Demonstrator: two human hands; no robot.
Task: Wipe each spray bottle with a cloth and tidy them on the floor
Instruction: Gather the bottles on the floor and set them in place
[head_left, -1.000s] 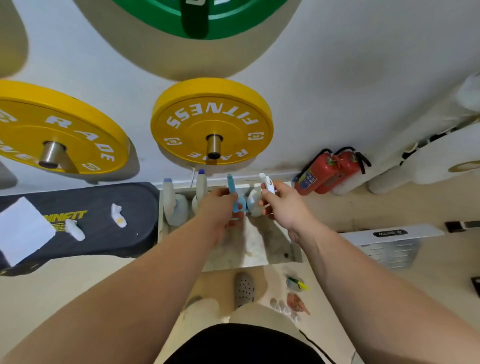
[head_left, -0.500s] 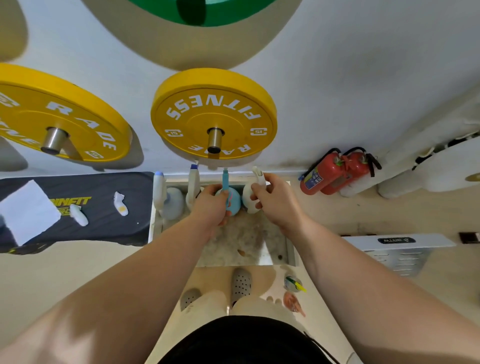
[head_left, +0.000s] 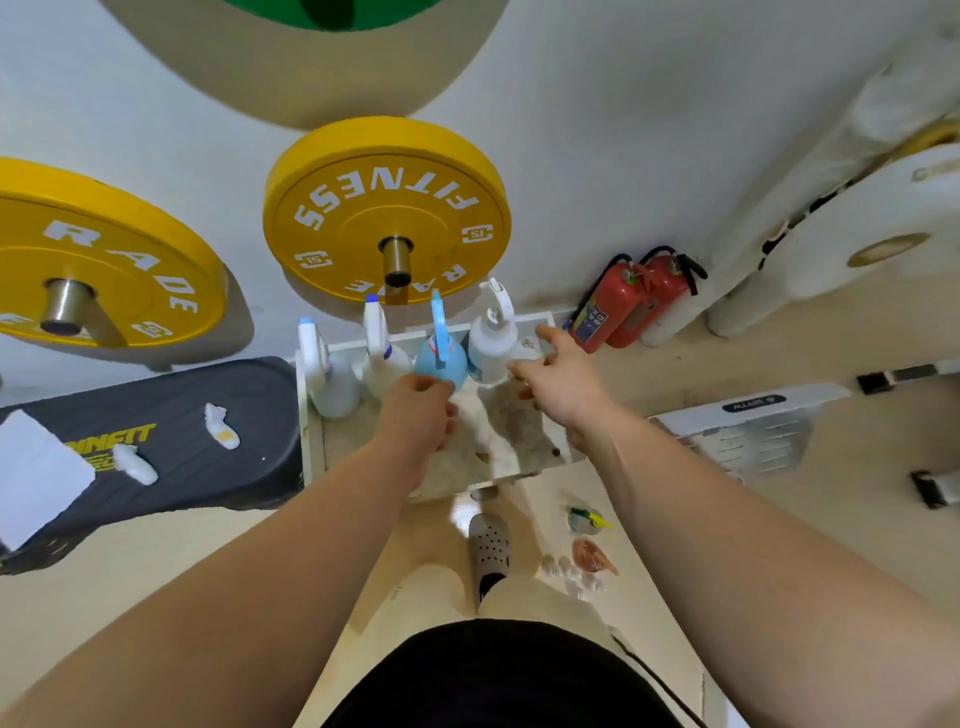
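Note:
Four spray bottles stand in a row against the wall at the back of a low white-rimmed floor tray (head_left: 310, 441): a clear bottle (head_left: 332, 384), a second clear bottle (head_left: 382, 358), a blue bottle (head_left: 441, 364) and a white bottle (head_left: 491, 340). My left hand (head_left: 415, 415) hangs just in front of the blue bottle's base, with its fingers loosely curled and holding nothing. My right hand (head_left: 558, 379) is spread open just right of the white bottle and apart from it. A white cloth (head_left: 36, 467) lies on the black bench at far left.
The black padded bench (head_left: 171, 452) left of the tray carries two small white pieces (head_left: 223, 426). Yellow weight plates (head_left: 387, 218) jut from the wall above. Two red fire extinguishers (head_left: 623, 304) and a white step platform (head_left: 743, 431) stand to the right. Small items (head_left: 589, 519) lie by my shoe.
Both hands have let go of the blue and the white bottle, which now stand in the row. The hands have drawn back slightly, the right one opening out to the right.

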